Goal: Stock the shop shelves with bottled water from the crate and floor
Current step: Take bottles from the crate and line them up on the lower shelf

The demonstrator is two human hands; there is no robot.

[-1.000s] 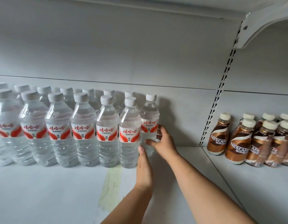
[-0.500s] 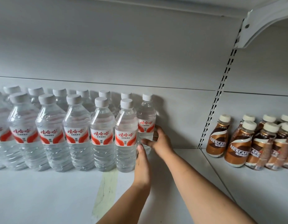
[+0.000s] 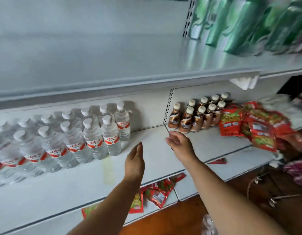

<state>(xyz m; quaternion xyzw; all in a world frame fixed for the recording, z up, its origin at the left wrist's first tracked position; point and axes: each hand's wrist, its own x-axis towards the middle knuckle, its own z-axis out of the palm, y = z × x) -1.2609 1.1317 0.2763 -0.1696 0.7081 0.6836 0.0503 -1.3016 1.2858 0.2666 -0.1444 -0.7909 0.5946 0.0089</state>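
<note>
Wide view now: the white shelf fills the middle of the frame, and the block of water bottles stands on it in two rows from the left edge toward centre, caps up. Blurred green packs sit upper right on the shelf above, red snack packets are heaped at the right edge, and a small cluster of coffee bottles stands just right of the slotted upright. Centre frame are my two hands, both empty. The left hand has straight fingers held together, and the right hand is flat and relaxed. Here's what matters: the end bottle stands up and to the left of the fingertips, its long axis vertical, and the left hand is clearly nearer. Bare shelf lies between that bottle and the upright, which I judge is the gap to fill. No crate or floor stock is in view. A second ago both hands were on that end bottle; now they've let go and pulled back, and the view has drawn away.
</note>
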